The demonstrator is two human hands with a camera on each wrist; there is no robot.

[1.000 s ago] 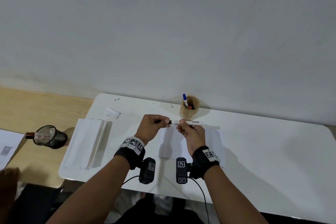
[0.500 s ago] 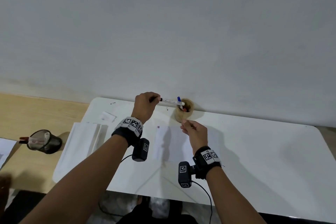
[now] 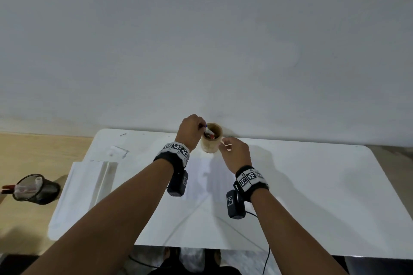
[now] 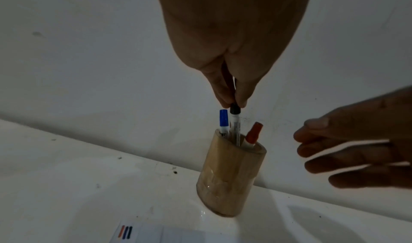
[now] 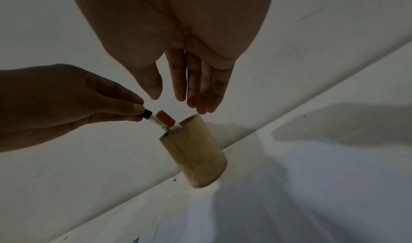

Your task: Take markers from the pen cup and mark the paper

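Observation:
A wooden pen cup (image 3: 211, 138) (image 4: 231, 178) (image 5: 196, 151) stands at the back edge of the white table, against the wall. My left hand (image 3: 191, 127) (image 4: 233, 104) pinches the black cap of a white marker (image 4: 236, 123) (image 5: 148, 115) that stands upright in the cup. A blue-capped marker (image 4: 224, 123) and a red-capped marker (image 4: 253, 134) (image 5: 166, 120) are also in the cup. My right hand (image 3: 232, 152) (image 5: 176, 102) hovers just right of the cup's rim with straight fingers and holds nothing. The paper (image 3: 207, 174) lies in front of the cup, with three short strokes (image 4: 125, 231) on its corner.
A black mesh cup (image 3: 35, 190) sits on the wooden desk to the left. A folded white sheet (image 3: 89, 185) and a small white scrap (image 3: 117, 152) lie on the left part of the table (image 3: 312, 196). The wall rises right behind the cup.
My left hand carried the black-capped marker from above the paper to the cup and set it inside. My right hand let go of the marker and moved up beside the cup.

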